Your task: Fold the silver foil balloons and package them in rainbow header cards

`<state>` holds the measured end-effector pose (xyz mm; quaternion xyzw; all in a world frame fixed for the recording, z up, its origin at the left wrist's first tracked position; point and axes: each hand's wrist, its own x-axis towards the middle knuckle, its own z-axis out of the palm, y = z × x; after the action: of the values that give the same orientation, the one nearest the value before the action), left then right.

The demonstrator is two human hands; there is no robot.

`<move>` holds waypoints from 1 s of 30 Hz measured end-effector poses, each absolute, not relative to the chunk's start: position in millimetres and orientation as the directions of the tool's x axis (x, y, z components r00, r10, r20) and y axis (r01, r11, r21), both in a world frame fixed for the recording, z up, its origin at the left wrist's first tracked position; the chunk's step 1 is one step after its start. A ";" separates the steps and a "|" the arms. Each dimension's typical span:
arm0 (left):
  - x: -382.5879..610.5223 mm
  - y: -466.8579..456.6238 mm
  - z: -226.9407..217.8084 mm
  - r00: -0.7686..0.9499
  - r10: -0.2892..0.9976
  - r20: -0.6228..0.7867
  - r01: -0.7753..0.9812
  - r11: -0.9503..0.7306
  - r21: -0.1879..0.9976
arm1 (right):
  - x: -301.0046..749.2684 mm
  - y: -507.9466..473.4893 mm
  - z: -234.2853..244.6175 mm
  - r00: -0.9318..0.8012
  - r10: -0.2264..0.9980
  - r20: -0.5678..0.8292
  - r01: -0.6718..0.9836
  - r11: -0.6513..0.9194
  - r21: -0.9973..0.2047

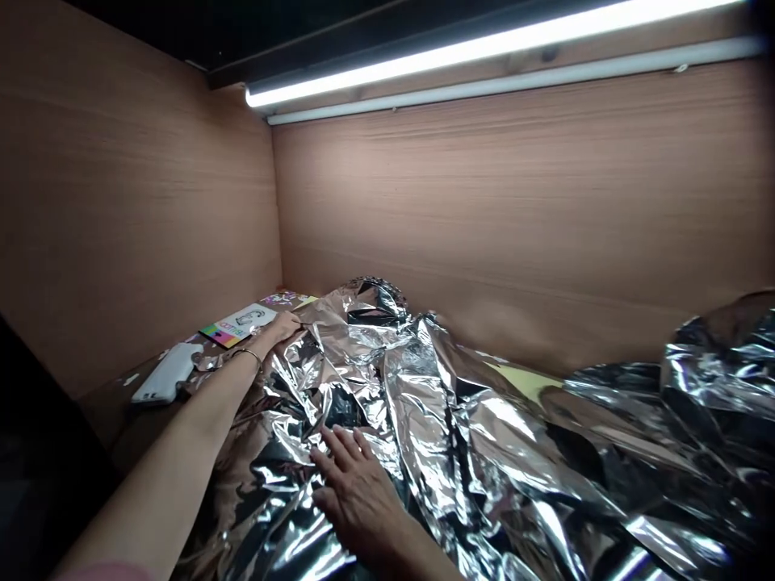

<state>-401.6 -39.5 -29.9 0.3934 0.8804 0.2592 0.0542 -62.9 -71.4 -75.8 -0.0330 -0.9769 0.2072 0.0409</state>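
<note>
A large crumpled sheet of shiny silver foil (417, 387) spreads across the surface in front of me. My left hand (283, 328), with a thin bracelet at the wrist, reaches to the far left edge of the foil. Its fingers look closed on that edge, though they are partly hidden. Nearer to me, my right hand (357, 484) lies palm down over the foil with the fingers spread, holding nothing.
A white device or case (168, 374) and a colourful printed card (239, 324) lie at the left. More bunched foil (720, 371) rises at the right. Wood-grain walls (484, 210) enclose the back and left. A lit tube lamp (484, 52) runs overhead.
</note>
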 end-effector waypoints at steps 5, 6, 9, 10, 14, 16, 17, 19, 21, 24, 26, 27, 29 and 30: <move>-410.7 -20.0 -15.5 -0.679 0.724 0.121 0.728 0.643 0.238 | -62.9 -70.3 -72.4 -0.992 0.094 0.079 0.049 0.893 -0.448; -412.7 -16.8 -9.6 -0.670 0.731 0.128 0.740 0.646 0.185 | -63.2 -69.9 -73.0 -0.992 0.096 0.079 0.050 0.890 -0.453; -415.6 -8.4 4.7 -0.624 0.772 0.120 0.780 0.625 0.040 | -64.7 -68.1 -75.4 -0.990 0.113 0.080 0.065 0.887 -0.458; -414.9 -6.0 6.9 -0.609 0.785 0.111 0.790 0.613 0.000 | -65.1 -67.4 -76.0 -0.990 0.120 0.078 0.071 0.886 -0.459; -403.8 1.0 5.3 -0.591 0.800 0.099 0.792 0.600 -0.113 | -65.1 -66.1 -75.4 -0.987 0.139 0.086 0.084 0.882 -0.464; -392.6 2.6 7.0 -0.592 0.796 0.127 0.782 0.605 -0.149 | -64.3 -66.6 -74.8 -0.980 0.154 0.124 0.079 0.880 -0.468; -385.0 2.9 9.9 -0.588 0.793 0.159 0.777 0.609 -0.161 | -64.0 -67.0 -75.2 -0.974 0.164 0.154 0.073 0.880 -0.470; -364.7 1.4 18.6 -0.569 0.782 0.254 0.769 0.616 -0.174 | -64.5 -67.7 -77.7 -0.956 0.183 0.230 0.054 0.878 -0.475; -337.8 -4.7 25.1 -0.472 0.805 0.359 0.816 0.553 -0.169 | -66.4 -66.9 -80.6 -0.925 0.226 0.305 0.049 0.868 -0.494; -292.2 -24.5 15.8 -0.146 0.906 0.398 0.956 0.232 -0.178 | -68.8 -60.8 -74.2 -0.855 0.331 0.400 0.108 0.867 -0.486; -265.1 -40.3 -3.4 0.016 0.931 0.365 0.984 0.050 -0.171 | -64.9 -53.1 -56.7 -0.824 0.348 0.446 0.170 0.904 -0.391; -253.5 -47.3 -14.2 0.075 0.927 0.366 0.989 -0.022 -0.147 | -60.0 -48.2 -44.6 -0.825 0.341 0.450 0.206 0.924 -0.323; -234.1 -58.8 -32.9 0.142 0.913 0.383 0.989 -0.110 -0.104 | -43.0 -35.4 -18.9 -0.845 0.355 0.400 0.302 0.934 -0.192; -225.6 -63.3 -39.5 0.162 0.908 0.386 0.986 -0.138 -0.091 | -31.3 -27.3 -7.8 -0.861 0.376 0.342 0.352 0.927 -0.131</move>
<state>-225.6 -63.3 -39.5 0.7446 0.6360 0.1198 -0.1634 -31.3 -27.3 -7.8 -0.1888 -0.9642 0.0318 0.1835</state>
